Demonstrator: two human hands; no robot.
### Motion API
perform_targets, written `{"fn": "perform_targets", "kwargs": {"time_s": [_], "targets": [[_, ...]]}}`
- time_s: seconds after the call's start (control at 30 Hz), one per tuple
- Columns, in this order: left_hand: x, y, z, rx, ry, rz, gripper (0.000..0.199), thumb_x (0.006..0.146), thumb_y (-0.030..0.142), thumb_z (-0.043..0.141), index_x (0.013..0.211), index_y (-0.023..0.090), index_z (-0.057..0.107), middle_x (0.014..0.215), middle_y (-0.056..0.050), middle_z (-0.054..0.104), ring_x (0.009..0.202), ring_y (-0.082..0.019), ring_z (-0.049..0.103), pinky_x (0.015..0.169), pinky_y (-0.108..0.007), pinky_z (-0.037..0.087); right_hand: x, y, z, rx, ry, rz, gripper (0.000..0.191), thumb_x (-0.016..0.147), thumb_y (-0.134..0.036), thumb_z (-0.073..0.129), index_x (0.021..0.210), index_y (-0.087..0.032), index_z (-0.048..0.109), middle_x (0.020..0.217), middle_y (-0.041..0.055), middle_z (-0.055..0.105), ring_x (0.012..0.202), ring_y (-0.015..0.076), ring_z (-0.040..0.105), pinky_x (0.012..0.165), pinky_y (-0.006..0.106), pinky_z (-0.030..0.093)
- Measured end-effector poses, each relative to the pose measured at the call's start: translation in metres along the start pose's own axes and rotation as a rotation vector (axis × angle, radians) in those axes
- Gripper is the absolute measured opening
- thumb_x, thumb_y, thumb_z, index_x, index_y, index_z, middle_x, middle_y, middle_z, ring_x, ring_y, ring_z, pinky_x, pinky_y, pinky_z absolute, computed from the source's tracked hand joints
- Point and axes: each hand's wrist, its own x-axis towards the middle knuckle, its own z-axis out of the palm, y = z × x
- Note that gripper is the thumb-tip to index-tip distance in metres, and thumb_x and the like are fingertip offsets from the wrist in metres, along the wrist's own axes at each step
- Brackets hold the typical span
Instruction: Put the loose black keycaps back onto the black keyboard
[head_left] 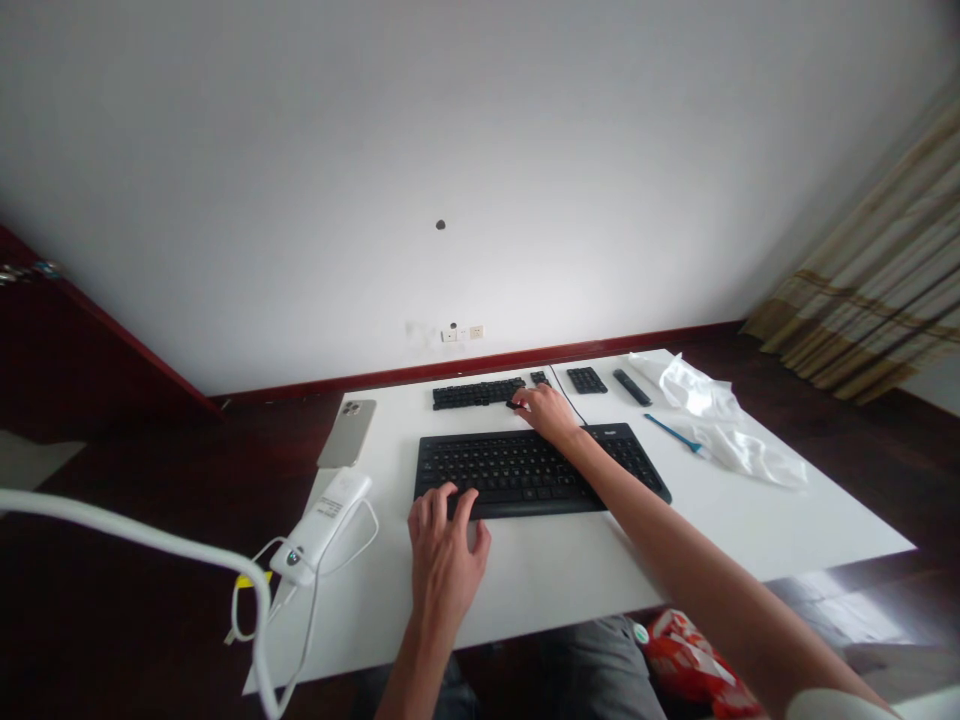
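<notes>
Curved open, my left hand (448, 560) rests on the black rectangular keyboard (540, 470); my right hand (546, 414) pinches a small black piece (514, 404) just beside a long black plastic key strip (478, 394) beyond it.

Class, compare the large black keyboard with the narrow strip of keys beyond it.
The keyboard is far larger than the key strip, with more rows. The strip lies further off, toward the wall. The left hand rests on the keyboard, not the strip. Both are black, flat on the white table.
</notes>
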Motion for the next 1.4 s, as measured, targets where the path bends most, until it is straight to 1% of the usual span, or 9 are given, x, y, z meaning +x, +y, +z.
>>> {"fn": "perform_targets", "kwargs": {"time_s": [0.27,0.43,0.53,0.6,0.67,0.8,0.9,1.2,1.4], "targets": [[0.0,-0.001,0.001,-0.011,-0.005,0.003,0.035,0.089,0.019,0.065,0.123,0.025,0.07,0.126,-0.011,0.06,0.12,-0.031,0.055,0.111,-0.052,0.043,0.008,-0.007,-0.005,-0.026,-0.123,0.088,0.025,0.09,-0.028,0.074,0.114,-0.021,0.077,0.102,0.012,0.078,0.1,0.0274,0.073,0.091,0.034,0.052],[0.0,-0.001,0.0,-0.026,0.01,0.0,0.035,0.089,0.019,0.065,0.123,0.024,0.069,0.129,-0.011,0.059,0.124,-0.031,0.054,0.111,-0.053,0.042,-0.002,-0.021,-0.018,-0.003,-0.106,0.116,0.028,0.095,-0.021,0.063,0.12,-0.017,0.075,0.106,0.016,0.078,0.104,0.0295,0.073,0.094,0.037,0.052],[0.0,-0.002,-0.001,-0.028,0.03,-0.014,0.036,0.089,0.018,0.065,0.124,0.023,0.068,0.133,-0.013,0.057,0.129,-0.033,0.052,0.112,-0.053,0.042,-0.031,-0.023,-0.028,0.117,-0.066,0.063,0.03,0.097,-0.027,0.062,0.124,-0.022,0.074,0.106,0.0092,0.08,0.101,0.025,0.074,0.093,0.033,0.054],[0.0,-0.002,-0.001,-0.031,0.033,-0.024,0.035,0.09,0.018,0.065,0.125,0.022,0.068,0.134,-0.013,0.056,0.13,-0.033,0.051,0.112,-0.054,0.043,-0.058,-0.017,-0.033,0.356,-0.013,0.0,0.025,0.095,-0.027,0.065,0.116,-0.023,0.077,0.102,0.0056,0.08,0.091,0.0221,0.074,0.087,0.031,0.057],[0.0,-0.002,-0.001,-0.033,0.03,-0.025,0.035,0.09,0.019,0.065,0.125,0.022,0.067,0.134,-0.013,0.057,0.13,-0.033,0.052,0.111,-0.054,0.043,-0.086,-0.005,-0.037,0.496,0.014,-0.001,0.023,0.094,-0.03,0.066,0.113,-0.025,0.078,0.101,0.0042,0.08,0.085,0.0211,0.074,0.081,0.032,0.059],[0.001,-0.002,-0.001,-0.027,0.015,-0.02,0.034,0.091,0.02,0.064,0.125,0.022,0.067,0.134,-0.013,0.058,0.13,-0.033,0.052,0.112,-0.054,0.042,-0.13,0.021,-0.041,0.548,0.034,-0.015,0.027,0.097,-0.029,0.06,0.117,-0.026,0.077,0.117,0.0057,0.076,0.093,0.0208,0.074,0.083,0.034,0.061],[0.001,-0.002,-0.002,-0.019,0.015,-0.012,0.034,0.091,0.02,0.064,0.125,0.021,0.067,0.133,-0.013,0.059,0.13,-0.033,0.053,0.112,-0.054,0.042,-0.148,0.03,-0.041,0.55,0.03,-0.006,0.027,0.097,-0.03,0.06,0.119,-0.026,0.076,0.117,0.0054,0.076,0.094,0.0207,0.074,0.083,0.033,0.062],[-0.001,-0.004,-0.001,-0.018,0.012,0.003,0.034,0.092,0.02,0.064,0.126,0.022,0.065,0.133,-0.013,0.058,0.131,-0.032,0.052,0.114,-0.052,0.041,-0.154,0.031,-0.04,0.579,-0.015,-0.002,0.02,0.097,-0.033,0.062,0.106,-0.026,0.079,0.112,0.0046,0.078,0.1,0.0233,0.074,0.09,0.036,0.061],[-0.001,-0.005,-0.001,-0.011,0.006,0.005,0.035,0.092,0.021,0.063,0.127,0.022,0.065,0.133,-0.013,0.058,0.131,-0.033,0.052,0.114,-0.053,0.041,-0.152,0.033,-0.041,0.507,-0.016,-0.087,0.021,0.098,-0.029,0.06,0.105,-0.026,0.08,0.114,0.005,0.077,0.105,0.024,0.073,0.097,0.039,0.059]]}}
